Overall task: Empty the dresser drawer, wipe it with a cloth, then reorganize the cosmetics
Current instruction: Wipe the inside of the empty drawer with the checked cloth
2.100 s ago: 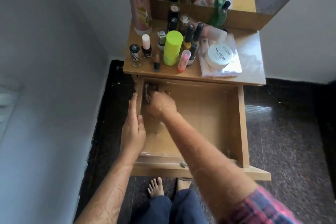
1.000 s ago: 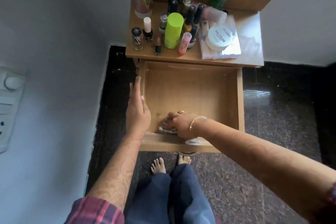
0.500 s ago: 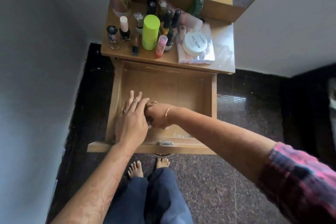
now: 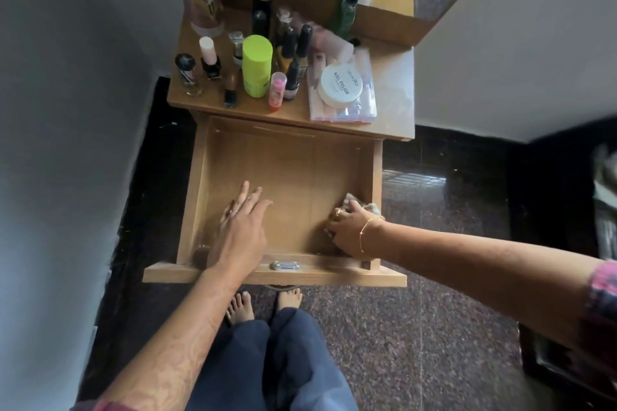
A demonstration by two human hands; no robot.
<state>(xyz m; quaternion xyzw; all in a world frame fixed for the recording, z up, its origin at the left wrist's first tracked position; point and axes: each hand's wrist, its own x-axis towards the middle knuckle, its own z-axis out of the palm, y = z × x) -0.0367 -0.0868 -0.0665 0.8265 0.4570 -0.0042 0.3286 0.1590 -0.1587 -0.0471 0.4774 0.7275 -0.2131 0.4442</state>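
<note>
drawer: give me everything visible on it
The light brown wooden drawer is pulled out from under the dresser top, open, its floor bare. A small metal fitting sits on its front rim. The left hand lies flat inside; the right hand grips a crumpled checked cloth in the near right corner.

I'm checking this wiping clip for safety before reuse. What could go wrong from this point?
1. The drawer is pulled far out and the left hand rests inside it; leaning on it might strain or tip it.
2. The cosmetics crowd the dresser top just above, the pink tube near its front edge; a jolt could knock bottles into the drawer.
3. The right hand holds the cloth in a corner, so other areas may go unwiped.
</note>
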